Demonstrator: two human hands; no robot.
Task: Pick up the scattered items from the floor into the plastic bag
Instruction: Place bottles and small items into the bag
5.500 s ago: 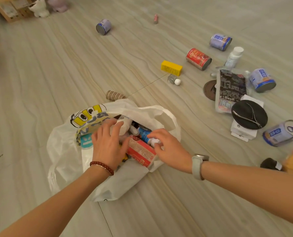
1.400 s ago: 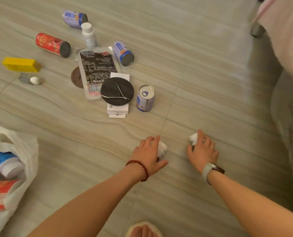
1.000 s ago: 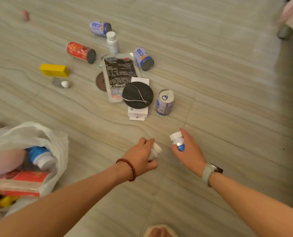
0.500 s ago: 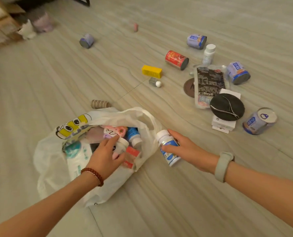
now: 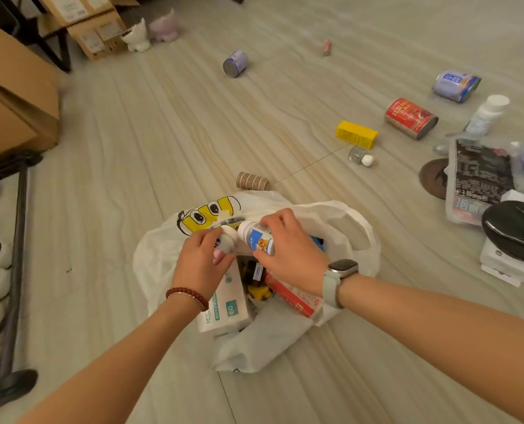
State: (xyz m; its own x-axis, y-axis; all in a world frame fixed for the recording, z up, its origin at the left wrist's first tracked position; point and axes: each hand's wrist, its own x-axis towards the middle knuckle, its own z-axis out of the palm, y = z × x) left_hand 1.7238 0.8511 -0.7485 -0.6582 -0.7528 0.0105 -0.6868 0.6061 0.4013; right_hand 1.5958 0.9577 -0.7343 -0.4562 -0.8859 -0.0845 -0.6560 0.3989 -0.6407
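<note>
Both hands are over the open mouth of the white plastic bag, which lies on the floor with its opening spread under the fingers. The right hand grasps a white bottle with a blue label, fingers curled over its top side and thumb beneath, the bottle lying tilted with its cap end toward the left hand. The left hand is clenched around a small white-capped container, whose cap shows just past its fingertips, just beside the bottle's cap. Below the fingers, inside the bag, lie a white-and-green tissue pack, a red box under the right wrist, and a yellow-and-black item between them. Beyond the fingertips a yellow cartoon print shows on the bag's far side, and past that a brown ridged roll rests on the floor. Further out to the right of the right hand's fingers lie a yellow box, a red can, a blue-labelled can and a black packet, well apart from the bag.
</note>
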